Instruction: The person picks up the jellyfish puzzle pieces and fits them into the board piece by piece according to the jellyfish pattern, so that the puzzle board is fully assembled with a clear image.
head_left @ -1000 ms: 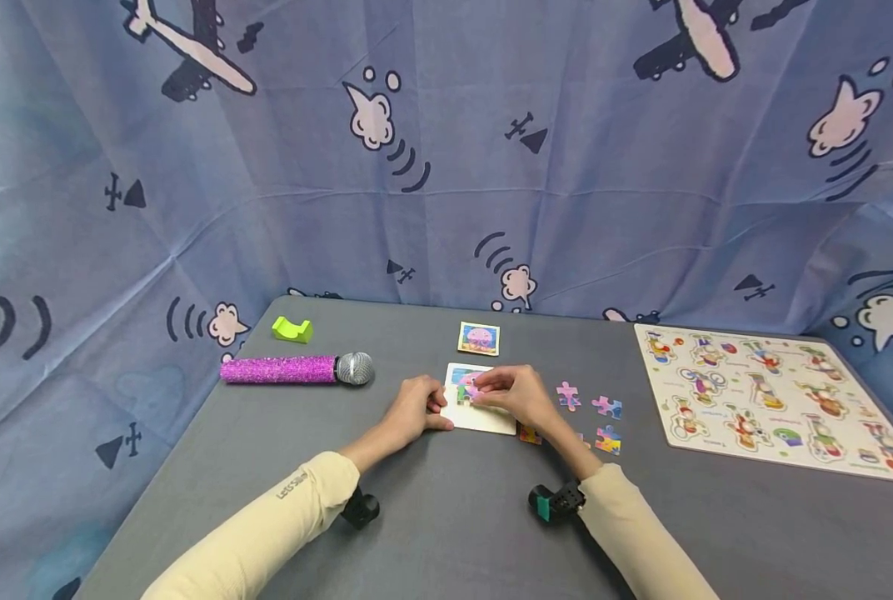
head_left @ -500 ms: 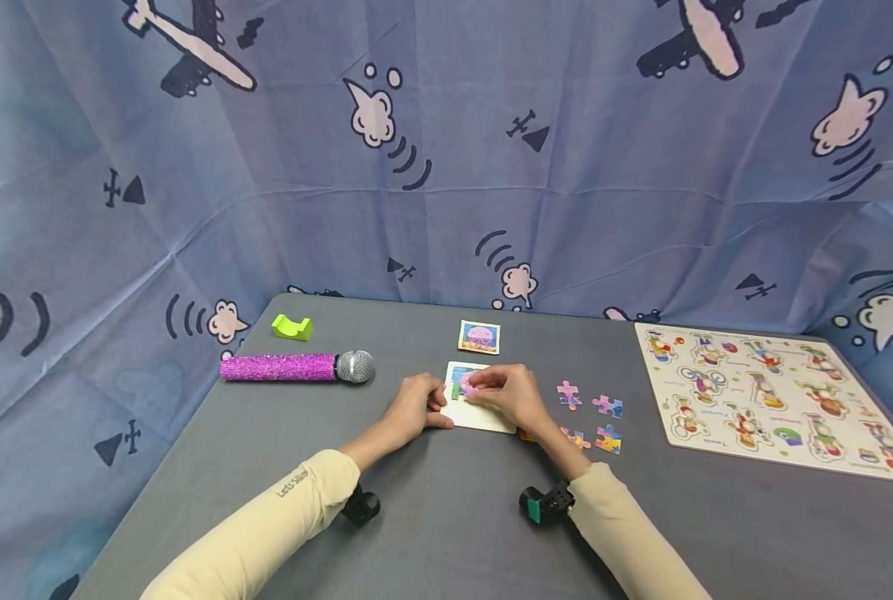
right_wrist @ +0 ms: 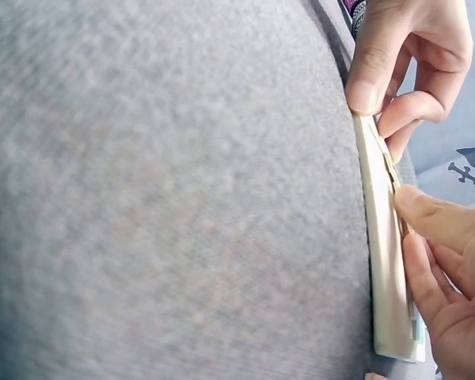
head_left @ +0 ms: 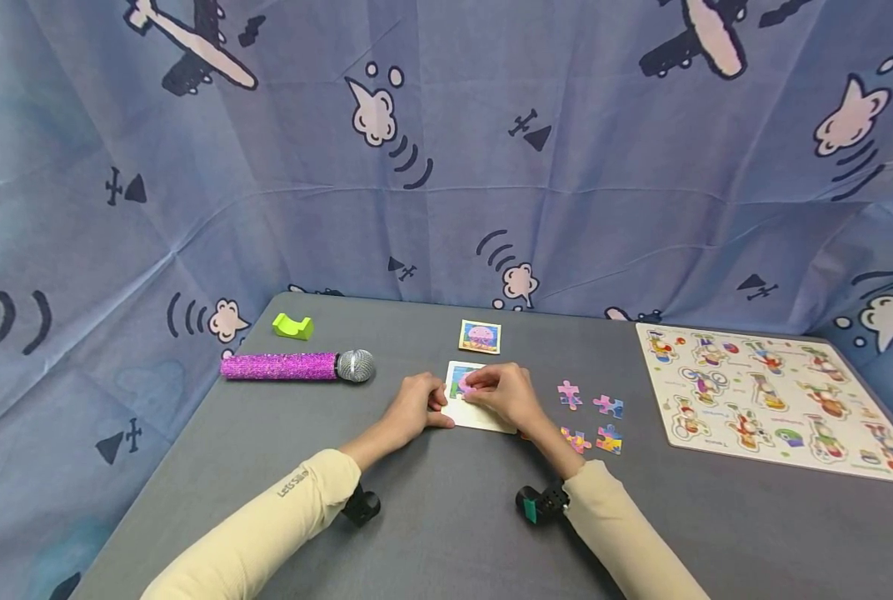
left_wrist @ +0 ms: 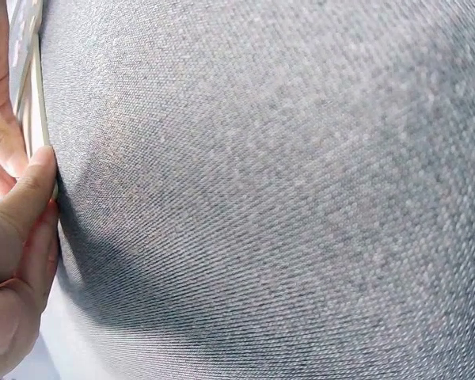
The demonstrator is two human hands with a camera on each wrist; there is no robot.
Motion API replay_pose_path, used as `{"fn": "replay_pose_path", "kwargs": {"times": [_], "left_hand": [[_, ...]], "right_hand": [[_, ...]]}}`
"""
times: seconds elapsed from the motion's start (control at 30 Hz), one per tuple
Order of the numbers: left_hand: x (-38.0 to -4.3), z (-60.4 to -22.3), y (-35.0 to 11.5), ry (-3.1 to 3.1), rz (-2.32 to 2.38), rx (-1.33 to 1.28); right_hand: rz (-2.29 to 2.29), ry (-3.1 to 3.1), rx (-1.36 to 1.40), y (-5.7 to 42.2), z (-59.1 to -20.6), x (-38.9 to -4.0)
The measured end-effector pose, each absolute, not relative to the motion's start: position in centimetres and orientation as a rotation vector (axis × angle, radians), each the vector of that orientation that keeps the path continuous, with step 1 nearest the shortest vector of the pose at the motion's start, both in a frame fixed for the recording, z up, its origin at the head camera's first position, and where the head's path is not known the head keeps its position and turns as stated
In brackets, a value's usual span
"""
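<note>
A small cream puzzle board (head_left: 480, 417) lies flat on the grey table, with part of a picture in its upper left. My left hand (head_left: 419, 404) holds its left edge, with the thumb near the lower left corner. Over the board, my right hand (head_left: 512, 396) pinches a pink jigsaw piece (head_left: 465, 383) low against the picture; the fingers cover most of it. The right wrist view shows the right thumb and fingers (right_wrist: 431, 218) at the board's surface. Right of the board lie several loose jigsaw pieces (head_left: 569, 395), one mostly hidden by my right forearm.
A finished-looking jellyfish picture tile (head_left: 480, 337) lies behind the board. To the left are a glittery purple microphone (head_left: 289, 367) and a lime-green curved block (head_left: 292, 327). A large wooden picture board (head_left: 769, 400) lies at the right. A blue patterned cloth (head_left: 446, 167) hangs behind the table.
My right hand has shifted slightly left over the board, and the pink jigsaw piece sits lower against the picture. More loose pieces show beside my forearm. The left hand stays put.
</note>
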State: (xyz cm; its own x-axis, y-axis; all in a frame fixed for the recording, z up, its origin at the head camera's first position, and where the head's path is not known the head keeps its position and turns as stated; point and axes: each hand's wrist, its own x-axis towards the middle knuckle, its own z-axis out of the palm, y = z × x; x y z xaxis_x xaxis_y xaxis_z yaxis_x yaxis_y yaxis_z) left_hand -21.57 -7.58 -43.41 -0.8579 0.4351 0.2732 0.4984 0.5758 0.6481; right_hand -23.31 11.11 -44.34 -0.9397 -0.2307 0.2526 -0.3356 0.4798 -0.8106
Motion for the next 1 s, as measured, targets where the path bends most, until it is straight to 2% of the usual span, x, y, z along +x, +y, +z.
{"fn": "replay_pose_path", "kwargs": {"times": [0.57, 1.0], "left_hand": [[-21.61, -43.52, -7.63, -2.718, -1.163, -0.801], [-21.79, -43.69, -7.69, -2.675, -1.170, -0.834]], "right_hand": [[1.465, -2.630, 0.455, 11.05, -43.94, -23.24], [1.417, -2.579, 0.590, 10.78, -44.29, -23.61]]}}
